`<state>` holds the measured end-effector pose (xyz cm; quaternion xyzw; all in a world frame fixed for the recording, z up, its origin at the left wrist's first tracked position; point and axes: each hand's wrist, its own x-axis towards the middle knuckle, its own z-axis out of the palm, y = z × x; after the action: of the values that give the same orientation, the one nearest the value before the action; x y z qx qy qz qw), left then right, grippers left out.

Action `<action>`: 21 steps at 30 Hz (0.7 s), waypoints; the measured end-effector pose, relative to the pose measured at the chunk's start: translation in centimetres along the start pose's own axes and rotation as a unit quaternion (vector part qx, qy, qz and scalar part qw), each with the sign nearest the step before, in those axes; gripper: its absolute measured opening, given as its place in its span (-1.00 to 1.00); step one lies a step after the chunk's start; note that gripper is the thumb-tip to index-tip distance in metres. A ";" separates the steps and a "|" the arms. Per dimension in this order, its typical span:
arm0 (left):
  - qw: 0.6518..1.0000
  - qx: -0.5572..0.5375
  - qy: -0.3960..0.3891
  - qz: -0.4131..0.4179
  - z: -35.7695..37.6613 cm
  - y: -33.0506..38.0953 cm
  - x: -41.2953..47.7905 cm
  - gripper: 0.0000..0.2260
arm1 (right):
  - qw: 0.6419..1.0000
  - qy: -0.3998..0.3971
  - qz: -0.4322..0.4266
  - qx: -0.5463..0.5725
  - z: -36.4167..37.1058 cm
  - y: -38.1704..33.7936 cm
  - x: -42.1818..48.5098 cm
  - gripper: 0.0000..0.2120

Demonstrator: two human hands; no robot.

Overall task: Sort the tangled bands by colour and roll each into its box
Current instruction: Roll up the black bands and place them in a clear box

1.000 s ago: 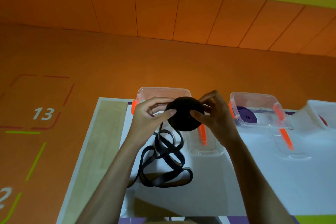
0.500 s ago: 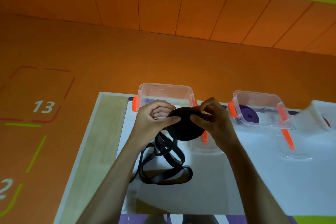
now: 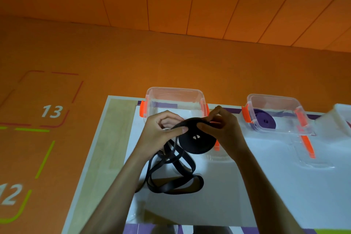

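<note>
The left hand (image 3: 161, 132) and right hand (image 3: 223, 129) both pinch the black roll (image 3: 197, 141). Its flat side tilts toward us; its tail (image 3: 198, 184) hangs down to the counter (image 3: 284, 186).

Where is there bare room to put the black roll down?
Bare white table lies right of the right forearm, nearer than the clear lid. The wooden strip left of the loose black band is bare. Crowded: boxes and lids at the back.

We look down and forward from head height, close over the counter (image 3: 284, 192); this is our only view.
</note>
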<state>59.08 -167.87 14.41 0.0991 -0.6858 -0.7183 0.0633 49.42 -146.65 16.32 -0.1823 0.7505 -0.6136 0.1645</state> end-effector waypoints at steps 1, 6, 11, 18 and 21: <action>1.000 -0.009 0.017 -0.008 0.1 -0.2 0.2 -0.76 | 1.000 0.017 -0.009 0.010 0.1 0.1 0.3 -0.75; 0.990 -0.087 0.088 -0.072 -0.1 -1.3 1.3 -0.71 | 0.985 0.078 -0.001 0.155 1.2 1.4 2.1 -0.76; 0.984 -0.082 0.141 -0.073 0.4 -2.2 3.1 -0.78 | 0.997 0.002 0.021 0.071 0.9 3.8 3.8 -0.70; 0.963 -0.064 0.246 -0.087 1.5 -3.9 6.1 -0.77 | 0.990 0.063 0.087 0.092 1.8 5.7 7.5 -0.77; 0.958 -0.047 0.276 -0.060 2.2 -4.2 7.2 -0.70 | 0.969 0.080 0.154 0.176 2.1 7.1 8.4 -0.78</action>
<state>51.74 -167.20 9.93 0.3314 -0.5999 -0.6967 0.2118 42.48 -151.18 8.76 0.0172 0.6601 -0.7162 0.2258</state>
